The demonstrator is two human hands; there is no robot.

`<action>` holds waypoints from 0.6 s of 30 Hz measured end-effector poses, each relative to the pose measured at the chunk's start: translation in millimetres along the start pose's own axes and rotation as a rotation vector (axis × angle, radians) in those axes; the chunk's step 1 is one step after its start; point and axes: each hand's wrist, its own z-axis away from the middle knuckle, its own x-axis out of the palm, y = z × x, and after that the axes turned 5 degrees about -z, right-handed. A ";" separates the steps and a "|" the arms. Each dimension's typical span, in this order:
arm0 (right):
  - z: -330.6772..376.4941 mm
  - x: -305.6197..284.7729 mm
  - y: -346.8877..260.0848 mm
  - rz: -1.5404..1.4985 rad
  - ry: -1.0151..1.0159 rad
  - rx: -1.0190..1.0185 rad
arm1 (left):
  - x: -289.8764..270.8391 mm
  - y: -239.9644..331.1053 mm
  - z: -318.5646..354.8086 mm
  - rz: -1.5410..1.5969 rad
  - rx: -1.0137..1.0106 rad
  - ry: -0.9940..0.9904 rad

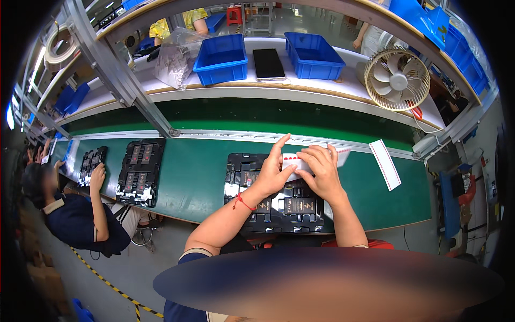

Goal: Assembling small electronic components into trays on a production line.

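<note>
Frame centre — our left hand (pixel 271 173) and right hand (pixel 321 173) both pinch a white sticker sheet (pixel 294 161) above a black tray (pixel 279 206) on the green belt (pixel 198 177).

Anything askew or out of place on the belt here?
One thing: a white strip lies loose and slanted on the green belt, to the right of the black tray and apart from it. Both hands, left and right, hold a white sheet over that tray. The other trays sit square.
</note>
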 end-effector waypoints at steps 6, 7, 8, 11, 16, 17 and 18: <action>-0.5 -5.8 4.7 -0.115 0.017 0.016 | -1.7 -7.8 -4.7 -0.083 0.024 -0.105; 1.9 -7.1 6.2 -0.130 0.020 0.011 | 1.0 -3.5 -4.8 -0.106 0.035 -0.094; 3.8 -6.8 10.7 -0.134 0.030 0.005 | 4.1 0.0 -5.8 -0.125 0.055 -0.091; 7.4 4.6 14.6 -0.170 0.036 -0.013 | 1.1 -7.3 -2.6 -0.001 0.001 -0.038; 11.4 2.2 12.2 -0.246 0.047 0.047 | -3.2 -10.7 1.3 -0.009 -0.053 -0.025; 12.3 -3.9 13.0 -0.277 0.011 0.081 | -1.6 -10.2 1.5 -0.003 -0.055 -0.025; 13.7 -6.4 15.5 -0.262 0.027 0.086 | -0.5 -8.6 1.6 0.002 -0.058 -0.021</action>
